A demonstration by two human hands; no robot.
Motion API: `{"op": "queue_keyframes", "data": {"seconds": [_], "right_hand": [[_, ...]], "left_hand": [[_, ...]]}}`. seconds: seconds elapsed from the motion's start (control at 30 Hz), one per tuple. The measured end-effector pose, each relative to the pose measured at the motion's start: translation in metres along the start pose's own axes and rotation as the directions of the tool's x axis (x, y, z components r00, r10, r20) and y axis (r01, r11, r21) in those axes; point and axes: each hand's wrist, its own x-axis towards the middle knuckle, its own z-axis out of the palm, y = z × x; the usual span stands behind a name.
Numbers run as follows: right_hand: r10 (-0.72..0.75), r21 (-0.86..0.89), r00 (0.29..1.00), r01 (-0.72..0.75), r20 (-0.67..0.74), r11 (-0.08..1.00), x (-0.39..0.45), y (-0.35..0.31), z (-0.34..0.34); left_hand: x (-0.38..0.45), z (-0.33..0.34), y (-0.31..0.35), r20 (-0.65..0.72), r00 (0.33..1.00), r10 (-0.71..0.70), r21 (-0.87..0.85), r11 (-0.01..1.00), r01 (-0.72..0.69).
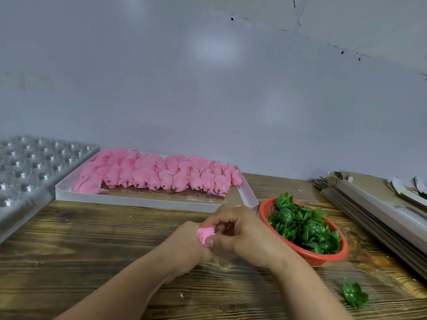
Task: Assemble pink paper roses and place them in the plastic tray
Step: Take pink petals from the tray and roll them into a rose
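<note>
Both hands meet over the wooden table (92, 239), closed around one small pink rose (205, 235): the left hand (187, 243) cups it from behind with curled fingers, while the right hand (238, 232) pinches it, thumb pressed on its near edge and fingers bent over the top. The rose is a soft, crumpled paper bud, mostly hidden between the hands. Just right of them a round red mesh basket (323, 258) holds a heap of glossy green plastic calyxes (302, 225) with spiky tips; one loose calyx (354, 294) lies on the table nearer the right edge. Behind the hands a shallow white box (138, 202) holds rows of pink petal heads (157, 174) on short dark stems. Far left lies a clear plastic tray (25, 167) moulded with round cells. At the right edge, flat cardboard sheets (374, 204) are stacked.
</note>
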Motion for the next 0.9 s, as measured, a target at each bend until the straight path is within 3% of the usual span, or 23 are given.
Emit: {"op": "queue_keyframes", "data": {"seconds": [0.13, 0.23, 0.33, 0.4, 0.5, 0.6, 0.67, 0.73, 0.9], "right_hand": [[-0.036, -0.115, 0.999, 0.035, -0.008, 0.993, 0.003, 0.001, 0.007], [0.019, -0.048, 0.996, -0.023, -0.091, 0.999, 0.003, 0.003, 0.007], [0.129, 0.124, 0.951, -0.097, -0.281, 0.987, 0.004, 0.007, -0.001], [0.233, 0.392, 0.895, -0.072, -0.379, 0.917, 0.007, 0.007, -0.002], [0.382, 0.781, 0.885, -0.033, -0.268, 0.624, 0.012, -0.001, 0.014], [0.39, 0.908, 0.91, -0.04, -0.139, 0.418, 0.014, -0.009, 0.029], [0.418, 0.922, 0.902, -0.071, -0.103, 0.381, 0.015, -0.008, 0.033], [0.453, 0.905, 0.889, -0.139, -0.064, 0.401, 0.015, -0.006, 0.036], [0.487, 0.898, 0.873, -0.203, -0.014, 0.39, 0.017, -0.005, 0.041]], "left_hand": [[-0.005, -0.003, 0.007, 0.047, 0.998, 0.045, -0.008, 0.999, -0.045], [-0.004, -0.001, 0.006, 0.016, 1.0, -0.02, -0.022, 1.0, 0.021], [0.0, -0.003, 0.002, 0.01, 0.996, -0.091, -0.197, 0.976, 0.091], [-0.001, 0.0, 0.002, 0.07, 0.994, -0.08, -0.39, 0.915, 0.101], [-0.003, 0.021, 0.004, 0.203, 0.971, 0.127, -0.621, 0.784, 0.028], [-0.001, 0.034, 0.006, 0.094, 0.98, 0.175, -0.808, 0.588, -0.027], [0.0, 0.03, 0.007, -0.015, 0.992, 0.127, -0.826, 0.558, -0.083], [-0.001, 0.024, 0.009, -0.078, 0.991, 0.104, -0.796, 0.592, -0.125], [-0.002, 0.016, 0.016, -0.102, 0.993, 0.053, -0.784, 0.61, -0.114]]}}
